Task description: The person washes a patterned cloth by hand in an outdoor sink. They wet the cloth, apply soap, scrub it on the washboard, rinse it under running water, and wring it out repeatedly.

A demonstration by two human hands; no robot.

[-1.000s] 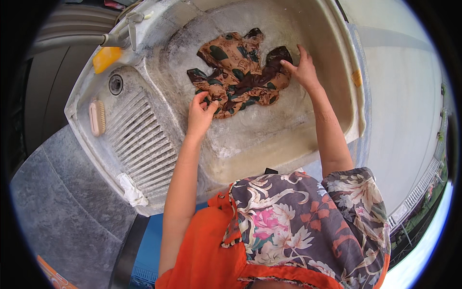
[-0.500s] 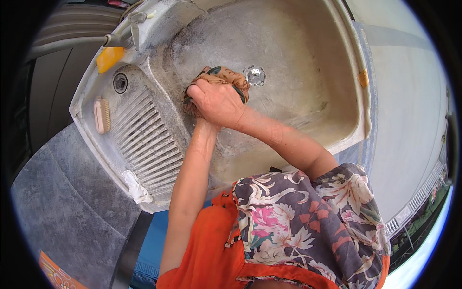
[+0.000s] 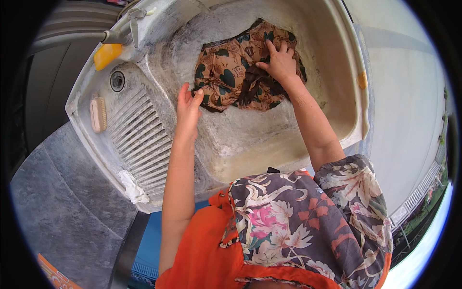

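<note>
Bright, even daylight fills the scene, with no hard glare. The worn, whitish stone wash basin (image 3: pixel 269 139) reads pale and slightly washed out on its far wall. Soft shadows lie under both forearms and along the crumpled brown, leaf-patterned cloth (image 3: pixel 236 72). The pale pavement (image 3: pixel 404 111) at right is near overexposed. Fisheye bending curves the basin's edges strongly, and a black rim rings the frame. The centre is sharp; the outer rim smears, with a blue fringe at its lower edge.
</note>
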